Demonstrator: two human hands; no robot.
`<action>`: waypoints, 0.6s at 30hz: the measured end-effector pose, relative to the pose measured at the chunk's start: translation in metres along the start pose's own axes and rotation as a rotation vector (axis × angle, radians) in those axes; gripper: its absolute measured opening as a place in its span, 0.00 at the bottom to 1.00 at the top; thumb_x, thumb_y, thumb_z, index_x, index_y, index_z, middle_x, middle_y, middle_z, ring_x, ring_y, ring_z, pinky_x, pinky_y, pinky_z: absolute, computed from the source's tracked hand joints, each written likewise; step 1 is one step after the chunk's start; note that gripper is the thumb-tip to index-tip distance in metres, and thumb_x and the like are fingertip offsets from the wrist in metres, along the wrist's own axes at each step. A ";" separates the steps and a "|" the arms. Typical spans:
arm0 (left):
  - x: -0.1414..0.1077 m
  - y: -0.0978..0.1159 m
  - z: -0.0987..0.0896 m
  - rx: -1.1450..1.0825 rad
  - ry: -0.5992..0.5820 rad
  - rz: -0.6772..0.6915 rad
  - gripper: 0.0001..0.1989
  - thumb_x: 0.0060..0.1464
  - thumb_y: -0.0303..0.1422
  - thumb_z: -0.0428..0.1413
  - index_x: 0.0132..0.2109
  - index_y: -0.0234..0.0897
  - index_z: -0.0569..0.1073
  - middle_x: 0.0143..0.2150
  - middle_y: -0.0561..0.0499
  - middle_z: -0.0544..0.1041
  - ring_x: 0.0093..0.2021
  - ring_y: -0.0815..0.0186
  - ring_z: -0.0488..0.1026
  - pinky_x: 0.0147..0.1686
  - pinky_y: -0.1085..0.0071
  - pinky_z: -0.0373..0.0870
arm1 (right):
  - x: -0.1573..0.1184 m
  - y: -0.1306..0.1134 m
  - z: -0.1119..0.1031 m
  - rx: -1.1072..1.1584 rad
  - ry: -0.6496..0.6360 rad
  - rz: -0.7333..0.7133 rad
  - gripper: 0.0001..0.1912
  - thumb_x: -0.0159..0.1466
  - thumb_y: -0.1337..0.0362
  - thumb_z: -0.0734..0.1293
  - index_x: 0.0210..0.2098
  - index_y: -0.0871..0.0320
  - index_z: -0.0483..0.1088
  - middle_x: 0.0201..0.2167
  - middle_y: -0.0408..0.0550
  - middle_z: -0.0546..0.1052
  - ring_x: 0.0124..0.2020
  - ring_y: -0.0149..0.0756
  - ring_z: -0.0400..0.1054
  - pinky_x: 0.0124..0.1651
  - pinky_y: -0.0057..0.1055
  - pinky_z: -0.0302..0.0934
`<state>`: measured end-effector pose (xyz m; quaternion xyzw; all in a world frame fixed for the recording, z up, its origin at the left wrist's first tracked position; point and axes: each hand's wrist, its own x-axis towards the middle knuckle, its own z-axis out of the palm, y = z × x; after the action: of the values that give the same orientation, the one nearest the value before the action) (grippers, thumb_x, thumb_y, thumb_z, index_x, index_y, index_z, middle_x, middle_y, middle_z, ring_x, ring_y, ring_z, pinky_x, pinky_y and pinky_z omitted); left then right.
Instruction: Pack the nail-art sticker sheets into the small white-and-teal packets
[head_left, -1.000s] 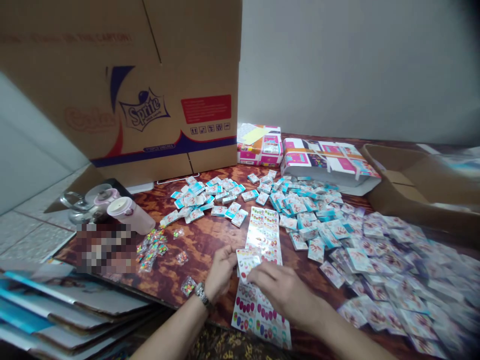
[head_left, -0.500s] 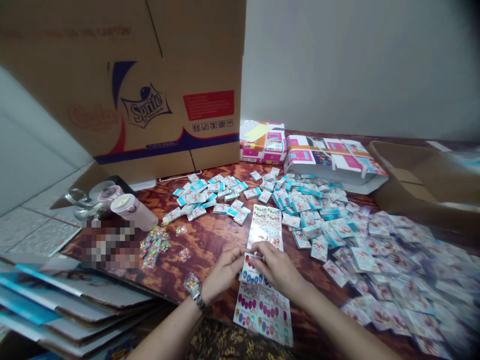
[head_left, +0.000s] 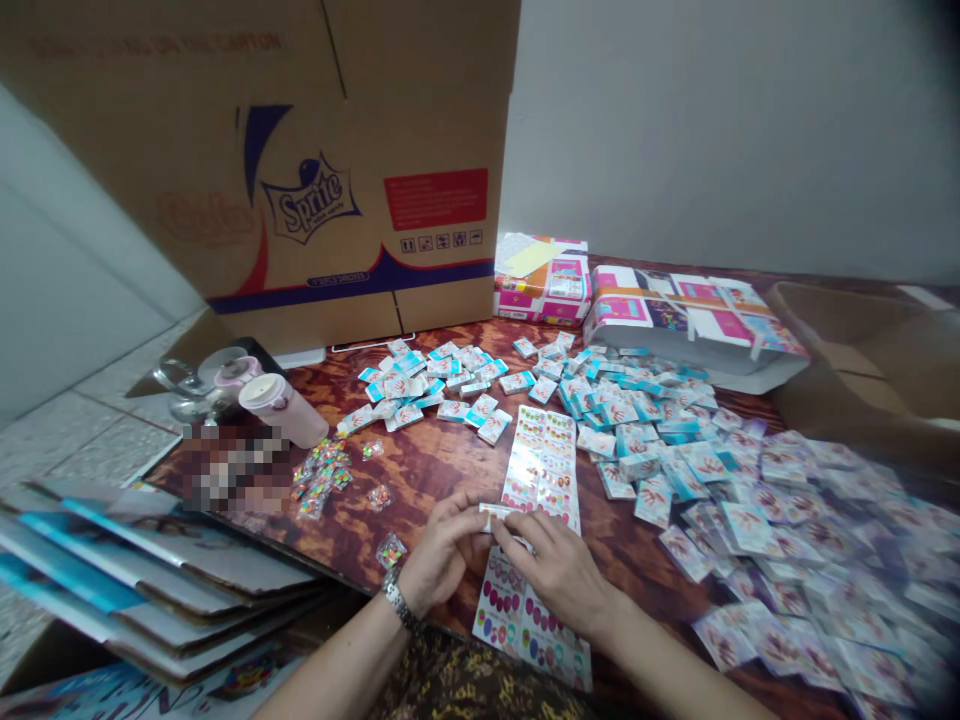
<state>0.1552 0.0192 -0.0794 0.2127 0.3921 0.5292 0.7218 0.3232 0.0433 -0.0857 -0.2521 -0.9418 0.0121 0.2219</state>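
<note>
My left hand point(head_left: 442, 552) and my right hand point(head_left: 551, 572) meet over a long sticker sheet point(head_left: 529, 615) printed with coloured ovals. Between their fingertips they pinch a small white card point(head_left: 496, 516), seen nearly edge-on, so its print is hidden. A second sticker sheet point(head_left: 541, 470) lies just above, its near end partly under the card. A metal wristwatch point(head_left: 399, 600) sits on my left wrist. To the right spreads a large heap of small white-and-teal packets point(head_left: 757, 530), and a smaller heap point(head_left: 427, 390) lies further back.
The glossy brown wood-grain table point(head_left: 420, 480) holds small clear bags of colourful pieces point(head_left: 319, 475) and a pink-capped bottle point(head_left: 283, 410). Behind stand a Sprite-branded cardboard box point(head_left: 352, 200) and wrapped pink bundles point(head_left: 690, 320). Flattened cartons point(head_left: 150, 570) stack at the lower left.
The small card has turned from face-up to nearly edge-on between my fingers. My hands sit closer together. The whole scene has shifted right in the view.
</note>
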 end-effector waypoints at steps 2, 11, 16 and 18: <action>-0.002 -0.001 -0.002 0.109 0.008 0.063 0.13 0.46 0.28 0.58 0.41 0.33 0.68 0.34 0.50 0.75 0.34 0.69 0.72 0.35 0.75 0.66 | 0.002 -0.001 0.004 0.144 0.028 0.079 0.16 0.64 0.71 0.56 0.48 0.56 0.66 0.37 0.51 0.71 0.36 0.37 0.65 0.37 0.32 0.63; -0.010 0.012 -0.030 0.848 0.202 0.374 0.07 0.52 0.33 0.54 0.38 0.36 0.68 0.33 0.50 0.75 0.33 0.68 0.73 0.33 0.74 0.68 | 0.047 -0.014 0.019 0.704 -0.090 0.502 0.09 0.65 0.62 0.57 0.34 0.56 0.66 0.28 0.43 0.72 0.29 0.33 0.66 0.32 0.27 0.58; -0.033 0.030 -0.061 1.044 0.332 0.369 0.11 0.53 0.36 0.53 0.42 0.37 0.67 0.32 0.51 0.75 0.32 0.67 0.73 0.32 0.74 0.69 | 0.064 -0.022 0.027 0.747 -0.066 0.416 0.10 0.65 0.63 0.57 0.31 0.57 0.65 0.27 0.44 0.71 0.31 0.33 0.66 0.33 0.26 0.55; -0.046 0.031 -0.079 1.162 0.444 0.379 0.12 0.56 0.36 0.50 0.45 0.37 0.67 0.37 0.49 0.75 0.35 0.66 0.73 0.37 0.71 0.68 | 0.064 -0.018 0.027 0.761 -0.049 0.423 0.10 0.65 0.63 0.57 0.32 0.57 0.66 0.28 0.44 0.71 0.31 0.33 0.66 0.34 0.26 0.55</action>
<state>0.0680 -0.0211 -0.0895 0.5198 0.7099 0.3804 0.2849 0.2537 0.0607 -0.0817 -0.3394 -0.8027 0.4096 0.2695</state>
